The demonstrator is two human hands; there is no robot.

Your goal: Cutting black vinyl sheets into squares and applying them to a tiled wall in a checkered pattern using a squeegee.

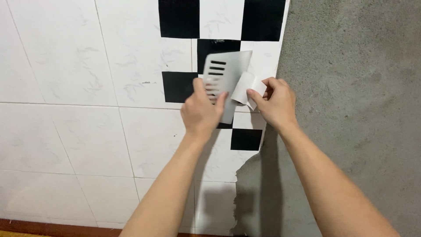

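The left hand [201,110] was closed around a flat grey plastic scraper with a row of dark slots [224,74], the thumb and forefinger pinching its lower part so that the blade rose above the fingertips, tilted slightly and lying against the wall. Just right of those fingers, the right hand [274,103] pinched a small curled strip of white paper backing [246,87] between thumb and fingertips, the strip touching the scraper's right edge. Behind both hands hung a white sheet printed with black squares [221,19], stuck over the white marbled wall tiles [66,87]; its right edge ran along just beyond the right fingers, where bare grey cement wall [359,87] began. Well below the hands, the tile surface ended in a ragged edge against the cement.
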